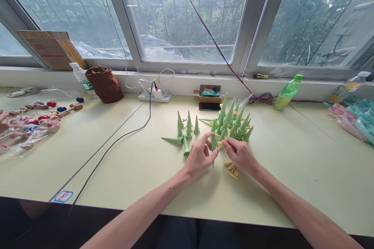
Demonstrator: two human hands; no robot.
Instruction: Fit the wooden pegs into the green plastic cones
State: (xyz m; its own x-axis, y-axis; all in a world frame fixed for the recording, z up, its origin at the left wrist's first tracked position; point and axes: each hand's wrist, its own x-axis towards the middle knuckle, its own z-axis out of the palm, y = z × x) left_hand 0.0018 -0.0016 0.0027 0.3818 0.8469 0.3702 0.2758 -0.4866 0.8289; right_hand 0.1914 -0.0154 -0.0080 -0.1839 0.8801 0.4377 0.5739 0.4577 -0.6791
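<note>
bare forearms (146, 210) over a pale table (131, 175), meeting at one green cone (214, 147).
left hand (200, 156) pinches that cone, tip downward, between thumb and fingers; right hand (242, 154) has its fingertips pressed together on a small yellow peg (220, 144) against it. more yellow pegs (232, 171) lie heaped nearer the table's front edge. other green cones (229, 118) stand clustered behind the hands, with a smaller group to the left, some lying on their sides. a black cable (119, 135) crosses the surface from a white power strip (145, 97) by the wall. beyond, grey-framed windows (189, 23) look onto foliage (87, 11); a green-capped bottle (288, 92) stands at right, a brown pouch (105, 85) at left.
</note>
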